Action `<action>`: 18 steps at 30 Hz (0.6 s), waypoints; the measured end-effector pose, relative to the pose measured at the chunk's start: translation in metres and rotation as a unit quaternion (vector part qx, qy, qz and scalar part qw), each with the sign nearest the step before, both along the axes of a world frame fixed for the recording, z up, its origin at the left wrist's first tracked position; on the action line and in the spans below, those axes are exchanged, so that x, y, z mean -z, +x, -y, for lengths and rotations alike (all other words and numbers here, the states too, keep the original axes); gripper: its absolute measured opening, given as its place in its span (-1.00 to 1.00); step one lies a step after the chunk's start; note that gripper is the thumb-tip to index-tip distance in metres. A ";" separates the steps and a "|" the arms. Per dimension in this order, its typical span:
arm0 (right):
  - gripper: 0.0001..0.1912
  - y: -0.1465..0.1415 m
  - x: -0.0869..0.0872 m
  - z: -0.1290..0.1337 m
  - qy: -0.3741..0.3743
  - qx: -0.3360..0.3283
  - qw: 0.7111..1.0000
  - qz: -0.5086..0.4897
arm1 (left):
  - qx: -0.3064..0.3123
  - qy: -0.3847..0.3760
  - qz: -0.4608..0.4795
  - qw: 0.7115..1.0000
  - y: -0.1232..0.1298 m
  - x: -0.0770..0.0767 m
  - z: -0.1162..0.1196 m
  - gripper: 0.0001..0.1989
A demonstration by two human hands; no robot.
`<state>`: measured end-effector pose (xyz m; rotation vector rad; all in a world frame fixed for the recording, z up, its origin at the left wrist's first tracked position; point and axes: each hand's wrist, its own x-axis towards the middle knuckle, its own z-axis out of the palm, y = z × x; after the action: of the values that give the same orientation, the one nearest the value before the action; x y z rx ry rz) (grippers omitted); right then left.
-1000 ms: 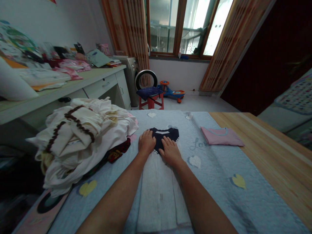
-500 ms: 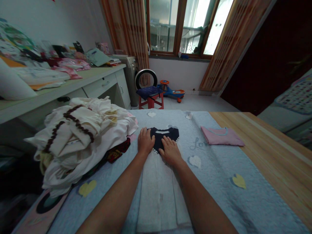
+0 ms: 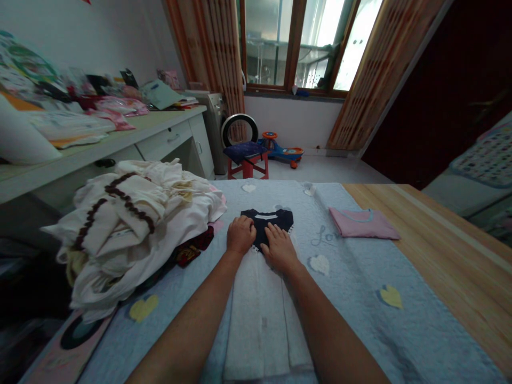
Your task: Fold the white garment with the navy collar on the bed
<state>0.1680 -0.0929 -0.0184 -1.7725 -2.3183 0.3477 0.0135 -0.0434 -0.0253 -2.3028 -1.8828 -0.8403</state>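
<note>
A dress (image 3: 262, 314) with a navy top and a long pale skirt lies flat, its neckline pointing away from me. My left hand (image 3: 241, 234) is at the left edge of the navy top, its fingers curled in on the cloth; the fingertips are partly hidden. Flat on the right half of the top rests my right hand (image 3: 280, 248), fingers stretched out and holding nothing. Under the dress is a light blue blanket (image 3: 348, 298) with heart patches.
A heap of cream clothes (image 3: 136, 218) stands at the left. To the right lies a folded pink garment (image 3: 364, 224), near the bare wooden tabletop (image 3: 448, 245). Beyond the table are a red stool (image 3: 248, 168), a blue ride-on toy (image 3: 284, 152) and a cluttered desk (image 3: 160, 133).
My left hand has drawn slightly towards me and its fingers have curled, uncovering the top's left shoulder. My right hand stays in place.
</note>
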 end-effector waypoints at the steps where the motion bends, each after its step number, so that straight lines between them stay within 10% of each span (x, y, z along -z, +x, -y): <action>1: -0.34 0.000 0.000 0.000 0.000 0.000 1.000 -0.001 | -0.003 -0.001 -0.005 1.000 0.000 0.000 0.000 -0.88; 18: -0.35 0.000 0.000 0.001 0.001 0.003 1.000 -0.001 | 0.001 -0.008 -0.030 1.000 0.001 0.001 0.004 -0.82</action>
<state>0.1685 -0.0935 -0.0179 -1.7770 -2.3116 0.3453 0.0143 -0.0474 -0.0265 -2.3116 -1.8701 -0.7492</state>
